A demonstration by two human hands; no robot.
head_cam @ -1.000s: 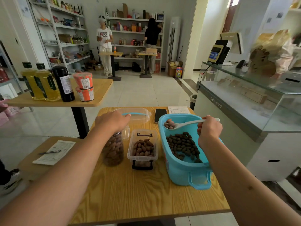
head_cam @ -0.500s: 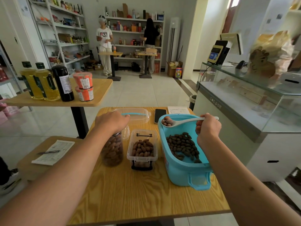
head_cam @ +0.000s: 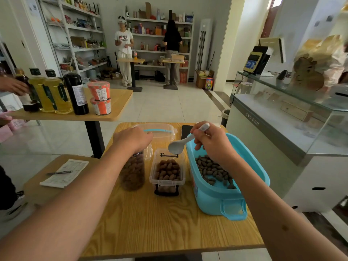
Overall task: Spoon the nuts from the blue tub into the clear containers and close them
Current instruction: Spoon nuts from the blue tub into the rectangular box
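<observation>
A blue tub [head_cam: 216,196] with dark nuts [head_cam: 212,171] on its floor stands at the right of the wooden table [head_cam: 160,223]. Left of it is an open clear box [head_cam: 167,173] holding brown nuts. Further left stands a tall clear jar [head_cam: 132,171] full of nuts; my left hand [head_cam: 132,138] lies over its top, fingers curled round it. My right hand [head_cam: 211,142] grips a white spoon [head_cam: 178,146] by the handle, its bowl tipped down over the far end of the clear box.
A clear lid with a blue strip [head_cam: 160,130] and a dark phone [head_cam: 186,129] lie at the table's far edge. A second table [head_cam: 116,102] at the left carries bottles and cups. A paper and pen [head_cam: 64,173] lie on a low table. A glass counter [head_cam: 282,110] stands to the right.
My right hand has swung the spoon left from above the blue tub to above the clear box and tipped it. Someone's hand has reached a bottle on the left table.
</observation>
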